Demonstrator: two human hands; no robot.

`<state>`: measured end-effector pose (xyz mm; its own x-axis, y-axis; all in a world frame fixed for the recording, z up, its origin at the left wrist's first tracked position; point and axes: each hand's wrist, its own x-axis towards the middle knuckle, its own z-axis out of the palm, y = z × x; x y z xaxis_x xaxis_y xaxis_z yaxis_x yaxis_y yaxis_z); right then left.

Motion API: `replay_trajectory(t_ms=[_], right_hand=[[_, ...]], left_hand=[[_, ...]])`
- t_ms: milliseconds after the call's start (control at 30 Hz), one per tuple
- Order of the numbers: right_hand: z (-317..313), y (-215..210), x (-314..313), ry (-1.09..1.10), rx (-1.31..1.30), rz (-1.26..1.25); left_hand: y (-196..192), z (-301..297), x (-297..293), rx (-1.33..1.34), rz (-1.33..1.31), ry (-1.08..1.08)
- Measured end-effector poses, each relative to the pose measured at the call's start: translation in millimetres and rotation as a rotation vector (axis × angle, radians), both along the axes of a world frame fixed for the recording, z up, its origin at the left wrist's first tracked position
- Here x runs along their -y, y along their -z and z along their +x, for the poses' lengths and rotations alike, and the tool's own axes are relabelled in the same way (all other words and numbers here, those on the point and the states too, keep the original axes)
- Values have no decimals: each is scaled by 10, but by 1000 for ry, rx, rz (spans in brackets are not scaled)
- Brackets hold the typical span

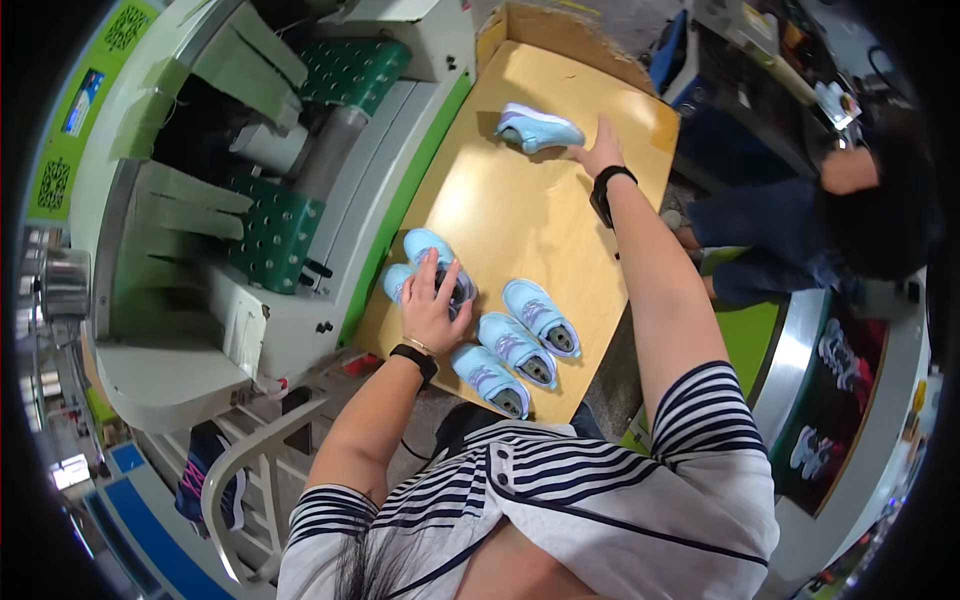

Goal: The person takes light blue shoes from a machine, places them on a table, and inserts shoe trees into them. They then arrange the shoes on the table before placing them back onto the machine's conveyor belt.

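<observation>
My left hand [432, 310] lies over light-blue shoes at the left side of the wooden board [480, 190], its fingers spread. Two blue toes show past it: one shoe [424, 241] ahead of the fingers, another [396, 279] to their left. How firmly the fingers touch them is unclear. My right hand [602, 155] is open at the far right, its thumb close to the toe of a single blue shoe [545, 131] with a white sole, lying on its side. Nearer me, three blue shoes [518, 347] with purple markings stand in a slanted row, dark inserts in their openings.
A machine with green perforated belts [275, 230] and hanging flaps borders the board's left. Cardboard [580, 40] rims its far edge. At right, a person [770, 220] stands near a conveyor [845, 400] carrying shoes. A metal rack [245, 470] with a dark shoe is lower left.
</observation>
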<state>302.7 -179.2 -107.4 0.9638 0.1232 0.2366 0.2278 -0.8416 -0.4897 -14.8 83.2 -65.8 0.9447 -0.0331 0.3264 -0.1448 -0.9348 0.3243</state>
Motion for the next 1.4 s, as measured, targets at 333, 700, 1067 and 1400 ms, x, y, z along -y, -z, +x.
replay_trajectory(t_ms=[333,700,1067,1400], right_hand=[[-506,-531,207,-245,-76,285],[-1933,-389,612,-98,-475,-136],[-2887,-287,532,-134,-394,516],[-2863,-161,521,-129,-315,317]], left_hand=[[32,50,18,-48,17,-27],[106,64,37,59,63,-15],[126,-39,-6,69,61,-11],[-301,381,-55,-264,-116,-132]])
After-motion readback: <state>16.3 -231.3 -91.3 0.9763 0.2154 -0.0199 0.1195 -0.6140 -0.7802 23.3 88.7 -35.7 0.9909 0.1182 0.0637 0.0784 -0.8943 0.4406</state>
